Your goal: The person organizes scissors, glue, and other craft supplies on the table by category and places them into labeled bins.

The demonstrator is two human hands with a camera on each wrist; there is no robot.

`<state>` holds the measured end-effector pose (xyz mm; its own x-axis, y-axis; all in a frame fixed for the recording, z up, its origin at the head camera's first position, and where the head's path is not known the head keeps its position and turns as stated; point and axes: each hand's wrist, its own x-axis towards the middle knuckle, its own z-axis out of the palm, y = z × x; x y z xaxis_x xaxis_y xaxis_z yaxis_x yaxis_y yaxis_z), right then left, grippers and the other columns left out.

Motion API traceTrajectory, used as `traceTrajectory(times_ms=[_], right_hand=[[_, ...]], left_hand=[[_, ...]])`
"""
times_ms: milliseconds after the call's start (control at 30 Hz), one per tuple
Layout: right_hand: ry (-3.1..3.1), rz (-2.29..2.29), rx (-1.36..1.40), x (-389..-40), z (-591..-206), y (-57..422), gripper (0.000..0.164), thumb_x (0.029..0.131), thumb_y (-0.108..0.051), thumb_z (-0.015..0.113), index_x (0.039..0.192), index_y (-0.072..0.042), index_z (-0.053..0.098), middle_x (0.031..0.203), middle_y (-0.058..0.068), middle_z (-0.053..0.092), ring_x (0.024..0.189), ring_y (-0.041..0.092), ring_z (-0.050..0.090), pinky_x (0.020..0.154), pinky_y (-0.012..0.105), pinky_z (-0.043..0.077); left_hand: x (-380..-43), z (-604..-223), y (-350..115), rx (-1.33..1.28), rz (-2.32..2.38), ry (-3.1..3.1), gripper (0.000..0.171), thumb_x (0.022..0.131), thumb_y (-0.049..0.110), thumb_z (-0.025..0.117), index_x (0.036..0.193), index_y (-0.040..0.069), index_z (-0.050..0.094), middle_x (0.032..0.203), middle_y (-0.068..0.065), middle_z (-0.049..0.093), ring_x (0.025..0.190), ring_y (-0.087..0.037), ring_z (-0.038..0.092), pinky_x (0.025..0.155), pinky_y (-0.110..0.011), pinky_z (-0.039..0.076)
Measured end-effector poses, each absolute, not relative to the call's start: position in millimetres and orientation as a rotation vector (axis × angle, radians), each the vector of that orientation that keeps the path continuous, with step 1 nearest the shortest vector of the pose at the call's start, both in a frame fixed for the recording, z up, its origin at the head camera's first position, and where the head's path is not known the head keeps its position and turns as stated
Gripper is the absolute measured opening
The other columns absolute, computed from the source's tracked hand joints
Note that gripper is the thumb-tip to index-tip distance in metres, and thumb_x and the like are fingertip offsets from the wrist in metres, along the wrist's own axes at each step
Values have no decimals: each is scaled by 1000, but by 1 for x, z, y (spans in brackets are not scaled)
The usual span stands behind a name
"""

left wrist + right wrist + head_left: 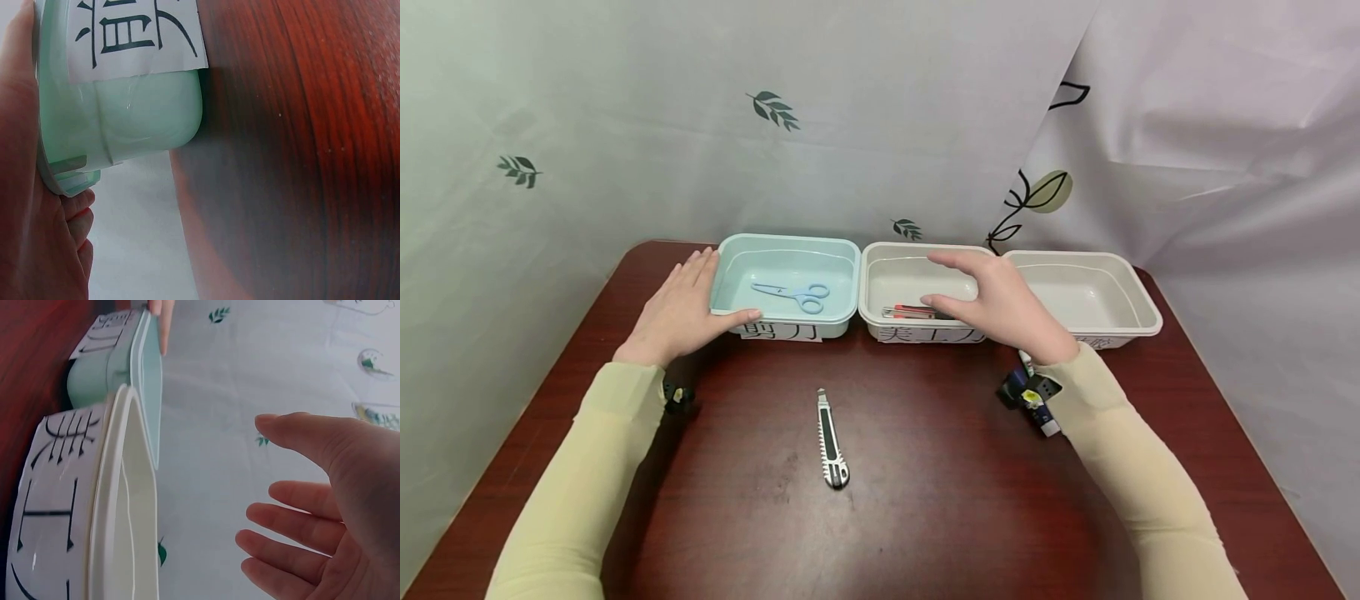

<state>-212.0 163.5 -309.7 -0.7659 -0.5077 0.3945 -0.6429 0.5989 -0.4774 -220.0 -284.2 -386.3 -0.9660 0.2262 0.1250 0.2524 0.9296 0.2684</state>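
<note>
My left hand (677, 308) rests on the left end of a light blue bin (739, 260), fingers straight along its side and thumb over the front rim. Inside that bin lies a pair of light blue scissors (792, 292). Over the beige middle bin (887, 271) hovers my right hand (1000, 300), thumb and fingers spread apart with nothing between them; in the right wrist view this hand (350, 487) is above the rim. A red and black utility knife (913, 312) lies in the middle bin, partly under the thumb. Another utility knife (830, 442), silver and black, lies on the table.
To the right stands a second beige bin (1078, 296), partly behind my right hand. Paper labels with Chinese characters (782, 331) are on the bin fronts. A tube-like item (1047, 423) lies by my right wrist, partly covered. A patterned curtain (850, 167) hangs behind the brown table (760, 517).
</note>
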Motion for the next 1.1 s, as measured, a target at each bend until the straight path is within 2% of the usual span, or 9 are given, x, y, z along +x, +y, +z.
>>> traceTrajectory(times_ms=[500,633,933,1100], right_hand=[[-2554,939,1126,-188,-323,142,58,86,-28,84,133,0,66,128,9,68,121,21,61,105,37,47],[-2568,936,1162,-180,-329,135,59,87,-32,84,134,-1,66,127,8,69,118,17,63,103,34,49],[-2704,897,1174,-165,-344,118,68,88,-43,80,140,-4,62,138,6,62,134,21,52,113,34,39],[-2718,849,1204,-156,-355,107,70,85,-45,83,139,-4,62,137,6,63,130,17,55,111,31,41]], left_hand=[[-221,-385,-284,-388,-413,-2995,120,86,73,62,160,-7,13,163,-29,17,152,-41,12,124,-50,8],[-222,-386,-284,-395,-409,-2992,119,87,73,62,160,-7,12,163,-29,17,152,-42,13,124,-51,8],[-222,-387,-285,-393,-418,-2991,119,87,73,61,160,-7,13,163,-29,17,152,-41,12,124,-50,7],[-223,-386,-284,-391,-415,-2992,119,87,73,62,160,-7,13,163,-29,18,152,-41,13,124,-51,8]])
